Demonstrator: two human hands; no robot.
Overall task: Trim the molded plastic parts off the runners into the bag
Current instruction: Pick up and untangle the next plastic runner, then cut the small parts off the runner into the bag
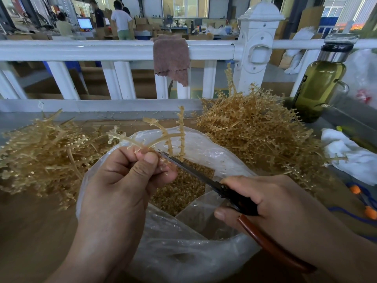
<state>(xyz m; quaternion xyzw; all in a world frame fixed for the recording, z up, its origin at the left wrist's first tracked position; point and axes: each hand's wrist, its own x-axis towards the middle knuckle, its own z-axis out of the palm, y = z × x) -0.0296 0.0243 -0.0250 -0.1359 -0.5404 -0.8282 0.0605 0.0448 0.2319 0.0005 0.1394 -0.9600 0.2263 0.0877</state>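
A white railing [114, 51] runs across the back of the brown worktable [30, 231]. On the table, a tall heap of amber runners [257, 127] lies to the right and a lower, flatter heap [47, 152] to the left. Between them, a clear plastic bag [183, 252] stands open. The left hand [122, 180] is above the bag's mouth, thumb and fingers pinching the base of a branched runner [163, 135] that curves up and away. The right hand [275, 203] is wrapped round the brown handles of the cutters [189, 167]. Their dark blades point at the pinched end; the thumb may hide whether they touch it. A glass bottle [320, 78] of greenish liquid stands far right, and a brown rag [171, 58] hangs over the railing. Trimmed parts [183, 193] lie loose in the bag.
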